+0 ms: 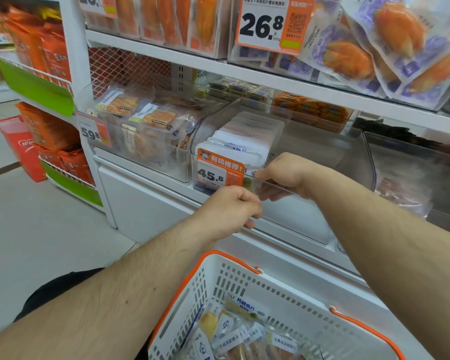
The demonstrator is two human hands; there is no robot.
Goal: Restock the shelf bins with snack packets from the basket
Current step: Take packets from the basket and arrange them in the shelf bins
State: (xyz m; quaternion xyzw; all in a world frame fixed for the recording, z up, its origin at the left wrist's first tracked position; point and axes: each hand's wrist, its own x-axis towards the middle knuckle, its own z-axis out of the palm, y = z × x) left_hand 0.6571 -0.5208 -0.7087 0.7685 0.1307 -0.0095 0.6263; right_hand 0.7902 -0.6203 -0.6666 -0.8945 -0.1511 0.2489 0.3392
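Both hands at the front lip of the clear middle bin (pixel 309 162), the one carrying the 45.8 price tag (pixel 220 172).

Left hand (pixel 229 209): fingers curled, grip closed on the front edge of the clear panel, just at 5 o'clock of the tag. Right hand (pixel 283 175): fingers hooked over the top of the same lip, thumb under it, clamped on the edge. Neither hand holds a packet.

Inside the bin: a row of white packets (pixel 244 137) stood on edge at its left side, running back toward 12 o'clock. The right part of the bin looks bare through the plastic.

Basket (pixel 291 297), white with orange handles, sits low at 6 o'clock, close under the shelf. Snack packets (pixel 244 331) lie loose in its bottom, clear wrappers with blue-and-white labels; how many, cannot tell.

Neighbouring bin at 10 o'clock (pixel 146 131) is heaped with other packets, tag 59.8.

Step in hand, as I judge it: readying the bin, pulling or steadying its front, not yet loading. Restocking of this bin looks barely begun.

Next move calls for: one hand freed and dropped to 6 o'clock for a packet, then the packet stood on edge in the open right side, label matching the row.
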